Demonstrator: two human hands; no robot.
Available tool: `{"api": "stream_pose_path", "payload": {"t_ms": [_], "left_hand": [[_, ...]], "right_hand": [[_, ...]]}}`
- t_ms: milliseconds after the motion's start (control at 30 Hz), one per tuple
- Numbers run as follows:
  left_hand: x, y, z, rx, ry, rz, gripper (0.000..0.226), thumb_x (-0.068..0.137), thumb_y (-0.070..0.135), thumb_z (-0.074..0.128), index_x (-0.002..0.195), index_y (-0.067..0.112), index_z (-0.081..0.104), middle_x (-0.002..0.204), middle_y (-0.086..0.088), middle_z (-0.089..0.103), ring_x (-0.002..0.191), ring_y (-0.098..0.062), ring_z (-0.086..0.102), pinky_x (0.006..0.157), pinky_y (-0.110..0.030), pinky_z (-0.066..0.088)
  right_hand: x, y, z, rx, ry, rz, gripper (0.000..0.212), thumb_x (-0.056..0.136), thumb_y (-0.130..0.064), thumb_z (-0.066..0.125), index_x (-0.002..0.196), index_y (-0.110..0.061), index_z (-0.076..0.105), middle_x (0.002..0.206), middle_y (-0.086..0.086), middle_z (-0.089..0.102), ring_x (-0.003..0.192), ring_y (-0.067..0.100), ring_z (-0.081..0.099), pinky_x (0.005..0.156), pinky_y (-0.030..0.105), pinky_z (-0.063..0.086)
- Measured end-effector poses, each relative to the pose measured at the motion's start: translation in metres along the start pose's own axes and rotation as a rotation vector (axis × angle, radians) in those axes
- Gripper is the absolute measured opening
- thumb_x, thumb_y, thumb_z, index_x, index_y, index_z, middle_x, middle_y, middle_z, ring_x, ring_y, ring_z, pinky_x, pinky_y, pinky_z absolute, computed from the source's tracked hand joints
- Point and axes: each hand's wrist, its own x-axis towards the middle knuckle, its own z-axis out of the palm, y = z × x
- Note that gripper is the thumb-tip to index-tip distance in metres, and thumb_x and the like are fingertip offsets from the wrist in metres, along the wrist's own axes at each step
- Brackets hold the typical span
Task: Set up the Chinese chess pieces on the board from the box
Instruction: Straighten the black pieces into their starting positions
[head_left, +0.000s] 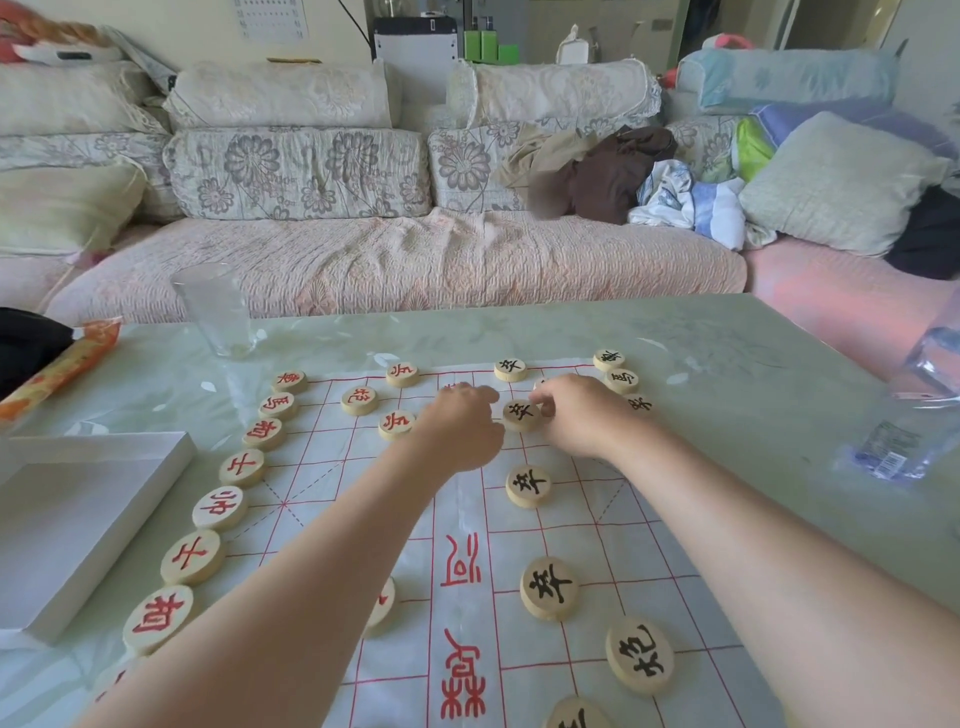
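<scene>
Starting nearest me: the board (467, 525) is a thin printed sheet, and both forearms reach over it towards 12 o'clock. A row of red pieces (191, 557) curves up its 9 o'clock edge. The other black pieces (549, 588) run in a rough line from 6 to 12 just right of the middle. The white box (78, 519) sits off at 9 o'clock, beside the board.

Further out is the bit that matters. The left hand (462, 431) and right hand (587, 415) are nearly meeting, with one black soldier (521, 414) lying flat between them. It's at 9 o'clock from the right fingertips (543, 405) and 3 o'clock from the left knuckles. The right hand is the one on it, thumb and forefinger drawn in narrow against the disc's 3 o'clock rim in what looks like a pinch. The left hand is curled with its fingertips hidden, so I can't tell if it's holding anything. A bit of red lettering peeks out past it at 12.

The piece is round, so it has no long axis to worry about. My guess is the next move is just sliding it onto its line crossing, and the right hand is better placed for that.

Past the hands there's another black soldier at the far edge, then a drinking glass (215, 312) at 11 o'clock.
</scene>
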Motion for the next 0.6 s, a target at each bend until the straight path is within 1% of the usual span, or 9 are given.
{"api": "stream_pose_path", "payload": {"t_ms": [67,100,167,233,333,400,467,533,600], "left_hand": [[0.011,0.001,0.000,0.011,-0.001,0.027,0.053,0.092,0.023,0.051,0.144,0.026,0.039,0.138,-0.001,0.046,0.130,-0.024,0.036,0.104,-0.040,0.040],[0.015,0.001,0.001,0.012,-0.019,0.047,0.053,0.091,0.020,0.051,0.143,0.027,0.040,0.138,-0.002,0.046,0.129,-0.024,0.035,0.104,-0.041,0.039],[0.021,-0.001,0.003,0.019,-0.040,0.088,0.048,0.090,0.022,0.055,0.137,0.029,0.048,0.131,-0.003,0.050,0.125,-0.025,0.038,0.102,-0.040,0.040],[0.024,-0.006,0.005,0.013,-0.017,0.106,0.043,0.087,0.028,0.062,0.129,0.030,0.055,0.122,0.000,0.055,0.118,-0.023,0.043,0.098,-0.036,0.042],[0.023,-0.014,0.006,-0.017,0.037,0.092,0.040,0.082,0.025,0.066,0.121,0.029,0.057,0.115,0.005,0.060,0.112,-0.019,0.048,0.094,-0.034,0.044],[0.023,-0.017,0.007,-0.028,0.054,0.087,0.044,0.081,0.026,0.068,0.123,0.027,0.055,0.115,0.006,0.061,0.112,-0.019,0.048,0.095,-0.034,0.043],[0.023,-0.019,0.009,-0.039,0.046,0.079,0.053,0.081,0.031,0.069,0.130,0.027,0.051,0.117,0.006,0.061,0.114,-0.019,0.047,0.097,-0.035,0.042],[0.024,-0.019,0.009,-0.035,0.028,0.075,0.059,0.081,0.038,0.069,0.135,0.027,0.048,0.119,0.005,0.060,0.117,-0.020,0.046,0.099,-0.038,0.042],[0.026,-0.017,0.008,-0.017,0.012,0.073,0.057,0.082,0.046,0.066,0.134,0.028,0.051,0.120,0.002,0.059,0.118,-0.023,0.045,0.098,-0.040,0.042]], "right_hand": [[0.006,-0.002,0.000,-0.044,-0.021,-0.019,0.016,0.085,-0.032,0.059,0.097,-0.028,0.067,0.106,-0.004,0.067,0.097,0.021,0.062,0.084,0.036,0.055],[0.008,-0.003,0.000,-0.052,-0.027,-0.030,0.014,0.083,-0.039,0.060,0.087,-0.026,0.066,0.097,-0.004,0.067,0.092,0.021,0.062,0.079,0.034,0.054],[0.012,-0.006,0.000,-0.050,-0.022,-0.041,0.026,0.079,-0.051,0.063,0.077,-0.026,0.063,0.090,-0.006,0.066,0.088,0.020,0.061,0.072,0.031,0.051],[0.014,-0.008,0.002,-0.056,0.001,-0.056,0.031,0.077,-0.058,0.065,0.085,-0.028,0.066,0.095,-0.007,0.065,0.091,0.019,0.061,0.072,0.031,0.049],[0.020,-0.007,0.004,-0.044,0.016,-0.093,0.038,0.082,-0.058,0.066,0.107,-0.029,0.067,0.107,-0.006,0.063,0.100,0.018,0.060,0.081,0.033,0.051],[0.024,-0.007,0.003,0.002,-0.020,-0.114,0.045,0.082,-0.056,0.068,0.119,-0.031,0.065,0.114,-0.008,0.063,0.104,0.015,0.059,0.086,0.032,0.050],[0.026,-0.007,0.002,0.015,-0.053,-0.131,0.054,0.081,-0.054,0.071,0.129,-0.031,0.061,0.120,-0.010,0.063,0.108,0.014,0.059,0.088,0.030,0.049],[0.028,-0.007,0.003,0.013,-0.057,-0.133,0.054,0.080,-0.052,0.072,0.128,-0.031,0.061,0.119,-0.010,0.063,0.108,0.015,0.059,0.090,0.032,0.050],[0.029,-0.007,0.005,0.010,-0.061,-0.131,0.044,0.078,-0.051,0.073,0.116,-0.030,0.067,0.111,-0.009,0.065,0.102,0.016,0.061,0.088,0.035,0.052]]}}
